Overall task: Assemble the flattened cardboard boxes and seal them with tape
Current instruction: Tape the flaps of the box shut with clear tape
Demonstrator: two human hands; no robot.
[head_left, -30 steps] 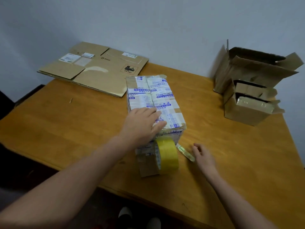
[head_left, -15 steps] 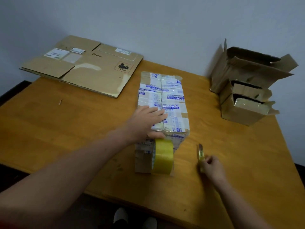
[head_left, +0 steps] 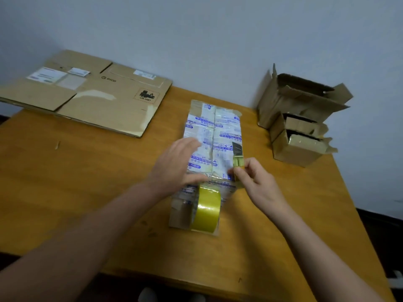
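- Head camera looks down at a brown wooden table [head_left: 87,182] pushed against a pale grey-blue wall [head_left: 218,40].
- Your left hand [head_left: 174,168] rests on the tall cardboard box covered in white and blue printed tape [head_left: 216,131] in the middle of the table. Its fingers are straight and a bit blurry.
- Your right hand [head_left: 259,184] pinches a small yellow cutter knife [head_left: 237,158] at the box's near right edge, blade pointing up.
- A roll of yellow tape [head_left: 207,211] stands on its edge against the box's near side.
- A big flat brown cardboard sheet [head_left: 98,99] lies far left, sticking out past the table edge.
- Open brown cardboard boxes [head_left: 301,118] stand far right by the wall.
- Dark floor [head_left: 383,236] shows to the right of the table.
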